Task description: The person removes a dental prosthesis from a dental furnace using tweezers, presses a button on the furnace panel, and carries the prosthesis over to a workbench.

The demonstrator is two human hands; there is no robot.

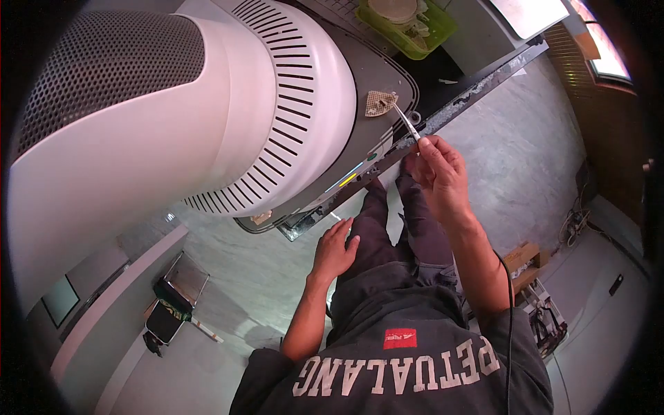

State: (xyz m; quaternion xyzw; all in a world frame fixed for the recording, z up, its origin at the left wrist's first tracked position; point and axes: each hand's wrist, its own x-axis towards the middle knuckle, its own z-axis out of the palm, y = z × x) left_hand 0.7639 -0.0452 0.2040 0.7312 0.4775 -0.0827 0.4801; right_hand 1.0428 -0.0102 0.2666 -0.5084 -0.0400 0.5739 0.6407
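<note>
In my right hand point(443, 176) I pinch slim metal tweezers point(409, 123) between thumb and fingers. Their tips touch or hover right at the edge of a small beige piece with a grid pattern point(374, 102), which has a dark spot on it. This piece lies on the dark grey base point(389, 70) of a large white machine point(315, 97) with slotted vents. My left hand point(334, 249) hangs near my thigh, below the machine's front edge, holding nothing, with its fingers stretched out.
A green basket point(430, 34) with pale pieces in it stands behind the base. The worn table edge point(477, 90) runs close to my right hand. Cardboard boxes point(523, 263) stand on the floor at right, and a chair point(173, 304) at lower left.
</note>
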